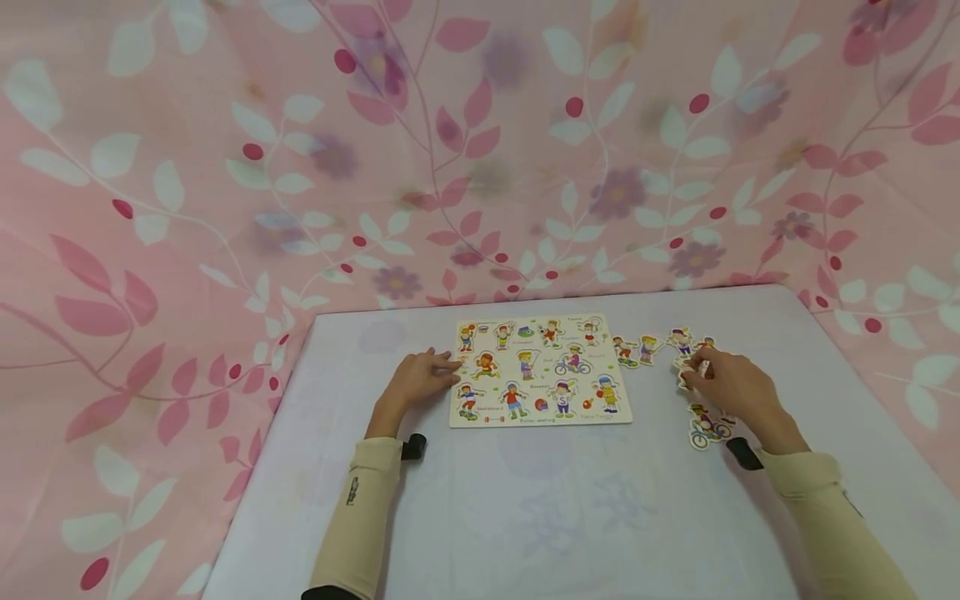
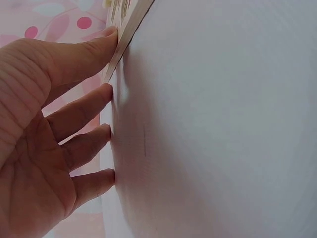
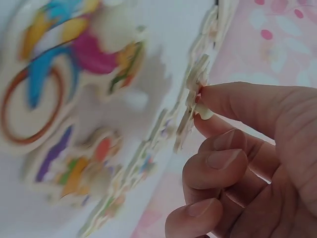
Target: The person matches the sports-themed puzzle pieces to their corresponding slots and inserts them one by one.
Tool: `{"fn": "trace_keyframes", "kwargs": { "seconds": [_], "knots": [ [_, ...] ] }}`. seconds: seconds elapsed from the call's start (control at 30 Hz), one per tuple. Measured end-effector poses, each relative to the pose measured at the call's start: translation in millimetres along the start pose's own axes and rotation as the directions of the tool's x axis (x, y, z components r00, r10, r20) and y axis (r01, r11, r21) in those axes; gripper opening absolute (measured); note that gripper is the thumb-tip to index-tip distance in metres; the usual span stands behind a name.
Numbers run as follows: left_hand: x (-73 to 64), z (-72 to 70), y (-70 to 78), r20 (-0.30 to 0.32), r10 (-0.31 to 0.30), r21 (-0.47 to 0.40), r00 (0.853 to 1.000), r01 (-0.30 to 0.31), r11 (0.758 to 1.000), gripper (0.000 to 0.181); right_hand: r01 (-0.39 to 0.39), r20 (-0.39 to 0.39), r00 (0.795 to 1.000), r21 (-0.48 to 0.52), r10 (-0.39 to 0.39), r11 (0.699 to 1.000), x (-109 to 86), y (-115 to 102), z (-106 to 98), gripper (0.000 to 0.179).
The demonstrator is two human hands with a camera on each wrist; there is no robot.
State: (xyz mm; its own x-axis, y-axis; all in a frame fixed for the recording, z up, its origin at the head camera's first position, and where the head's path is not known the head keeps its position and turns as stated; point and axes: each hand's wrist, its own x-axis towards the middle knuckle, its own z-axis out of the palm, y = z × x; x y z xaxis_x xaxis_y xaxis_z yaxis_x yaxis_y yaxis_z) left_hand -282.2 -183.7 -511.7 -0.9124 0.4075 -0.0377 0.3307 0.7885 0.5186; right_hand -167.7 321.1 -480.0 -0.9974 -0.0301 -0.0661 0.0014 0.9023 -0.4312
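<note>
A wooden puzzle board (image 1: 543,360) with printed figures of children at sports lies flat on the table. At its left edge is my left hand (image 1: 420,379); in the left wrist view the thumb (image 2: 91,54) touches the board's edge and the spread fingertips rest on the tablecloth. My right hand (image 1: 738,387), right of the board, pinches a thin wooden puzzle piece (image 3: 187,116) between thumb and index finger. The held piece is seen edge-on, so its picture is hidden. Below that hand lies a cyclist piece (image 1: 705,429).
Several loose figure pieces (image 1: 648,348) lie in a row between the board and the right hand, some partly covered by it. A white patterned cloth (image 1: 540,517) covers the table. Behind the table hangs a pink floral curtain (image 1: 480,167).
</note>
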Motion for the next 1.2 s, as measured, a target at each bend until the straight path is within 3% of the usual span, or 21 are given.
{"fn": "trace_keyframes", "kwargs": {
  "seconds": [0.37, 1.2],
  "knots": [
    [0.6, 1.1, -2.2, 0.002, -0.009, 0.02, 1.0, 0.009, 1.0, 0.034, 0.033, -0.038, 0.999, -0.006, -0.033, 0.999, 25.2, -27.5, 1.1, 0.028],
    [2.6, 2.5, -4.2, 0.002, -0.005, -0.001, 1.0, 0.005, 1.0, 0.034, 0.101, 0.019, 0.995, -0.028, -0.101, 0.994, 101.8, -75.2, 22.5, 0.027]
  ]
}}
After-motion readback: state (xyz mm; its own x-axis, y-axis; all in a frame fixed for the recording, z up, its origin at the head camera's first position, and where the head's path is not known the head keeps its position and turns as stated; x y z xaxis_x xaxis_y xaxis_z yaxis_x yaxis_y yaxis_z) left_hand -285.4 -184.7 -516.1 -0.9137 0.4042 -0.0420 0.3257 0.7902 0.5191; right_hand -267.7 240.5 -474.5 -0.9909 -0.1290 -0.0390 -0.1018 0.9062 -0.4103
